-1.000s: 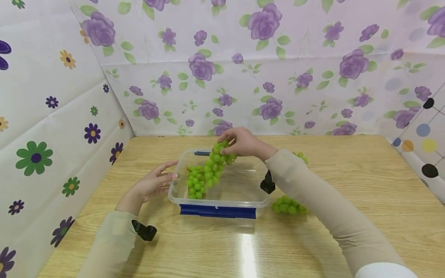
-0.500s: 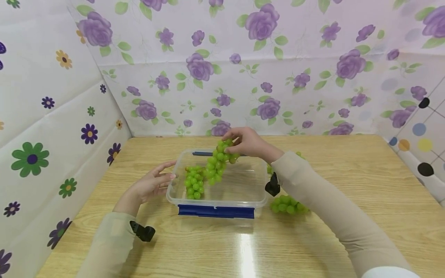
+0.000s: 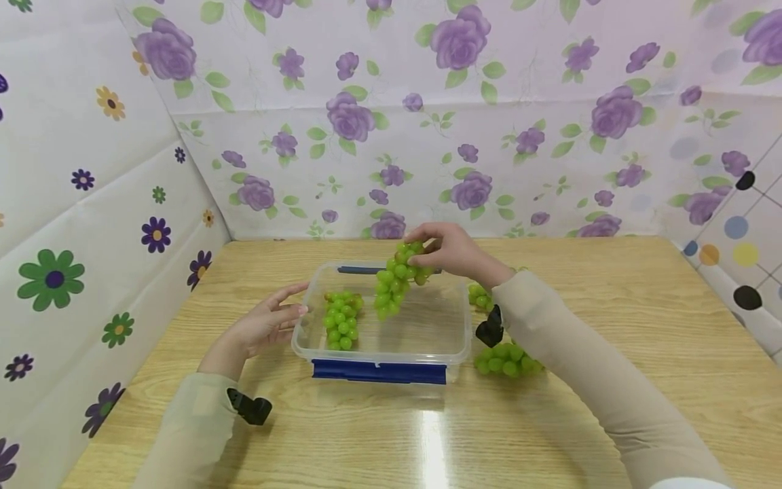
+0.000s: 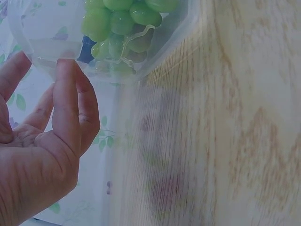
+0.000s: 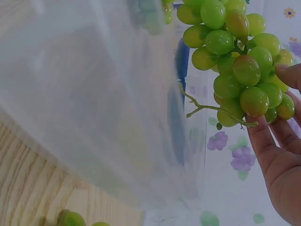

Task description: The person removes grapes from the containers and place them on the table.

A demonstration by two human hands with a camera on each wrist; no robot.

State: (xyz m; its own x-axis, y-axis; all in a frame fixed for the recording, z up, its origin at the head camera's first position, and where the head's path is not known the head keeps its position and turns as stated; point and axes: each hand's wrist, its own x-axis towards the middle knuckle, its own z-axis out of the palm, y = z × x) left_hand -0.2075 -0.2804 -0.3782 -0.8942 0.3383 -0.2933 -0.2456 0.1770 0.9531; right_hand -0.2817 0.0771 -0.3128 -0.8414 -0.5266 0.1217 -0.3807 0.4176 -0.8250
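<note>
Green grapes in one bunch [image 3: 341,319] already lie in the clear plastic box with blue clips [image 3: 379,370]; the right hand [image 3: 455,252] pinches a second bunch [image 3: 398,277] above it, two more bunches [image 3: 507,360] wait on the wooden table [image 3: 611,326], while the left hand [image 3: 269,324], fingers straight, steadies the box wall

Nothing here can be read: no words, labels, brands or numbers on anything, only flower and dot patterns.
</note>
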